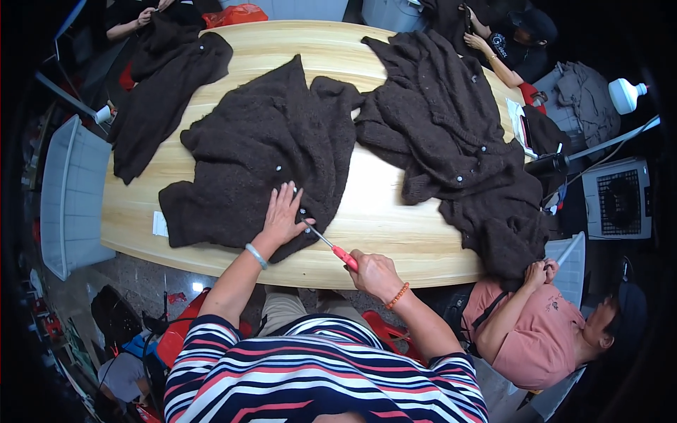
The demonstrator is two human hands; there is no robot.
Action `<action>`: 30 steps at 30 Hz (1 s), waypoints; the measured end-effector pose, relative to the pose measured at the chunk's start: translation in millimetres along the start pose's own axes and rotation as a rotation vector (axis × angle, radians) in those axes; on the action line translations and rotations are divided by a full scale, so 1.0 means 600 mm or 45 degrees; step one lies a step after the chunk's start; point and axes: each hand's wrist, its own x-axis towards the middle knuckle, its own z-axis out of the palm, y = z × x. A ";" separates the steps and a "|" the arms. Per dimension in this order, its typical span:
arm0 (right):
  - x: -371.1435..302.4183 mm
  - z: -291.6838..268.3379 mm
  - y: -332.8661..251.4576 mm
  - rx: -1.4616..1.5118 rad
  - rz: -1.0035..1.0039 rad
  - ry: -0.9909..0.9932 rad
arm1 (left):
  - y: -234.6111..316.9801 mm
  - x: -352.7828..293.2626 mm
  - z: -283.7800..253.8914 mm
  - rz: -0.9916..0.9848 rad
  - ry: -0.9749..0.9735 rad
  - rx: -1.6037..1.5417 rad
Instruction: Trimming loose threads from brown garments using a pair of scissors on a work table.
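Note:
A dark brown knitted cardigan (261, 148) with small pale buttons lies spread on the light wooden table (381, 233). My left hand (283, 215) rests flat on its lower front edge, fingers apart, pressing the fabric down. My right hand (374, 273) grips the red handle of a thin metal tool (330, 244), a small screwdriver-like pick. Its tip points at the cardigan's edge just beside my left thumb.
A second brown cardigan (451, 134) lies at the right, a third (166, 92) at the far left. A seated person in a pink shirt (525, 324) handles fabric at the right corner. Other people's hands work at the far edge. A grey bin (67, 197) stands at the left.

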 end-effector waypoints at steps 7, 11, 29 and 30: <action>-0.072 0.024 0.072 0.055 0.300 0.110 | 0.077 -0.041 -0.032 0.162 -0.093 -0.187; -0.078 0.054 0.074 0.101 0.280 0.062 | 0.080 0.012 -0.035 -0.067 -0.323 -0.077; -0.081 0.057 0.000 0.216 -0.101 -0.126 | 0.158 0.037 -0.388 0.386 0.301 -1.153; -0.070 0.026 -0.029 0.215 -0.144 -0.181 | 0.182 0.017 -0.430 0.524 0.334 -1.181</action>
